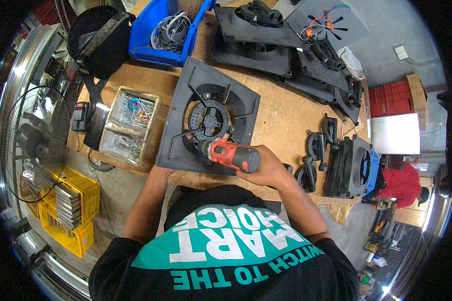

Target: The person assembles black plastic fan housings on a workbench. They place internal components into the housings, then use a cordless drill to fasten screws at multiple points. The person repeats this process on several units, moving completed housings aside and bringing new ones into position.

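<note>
My right hand (268, 169) is wrapped round the grip of a red and black cordless drill (231, 155). The drill points left, its nose over the near side of a black cast-iron gas stove (178, 125) on the workbench. In the middle of that stove sits a round perforated burner (210, 120), with pan-support arms around it. Against the stove's near left corner lies my left hand (161, 172); its fingers are hidden by the plate. Left of the stove, a divided box (154, 128) holds loose screws and bolts.
A blue bin (135, 47) with cables stands at the back of the workbench (276, 120). Black stove bodies (236, 35) are stacked at the back right, with burner parts (314, 145) nearer. A fan (32, 143) and yellow crates (83, 193) stand left. Someone in red (402, 185) is far right.
</note>
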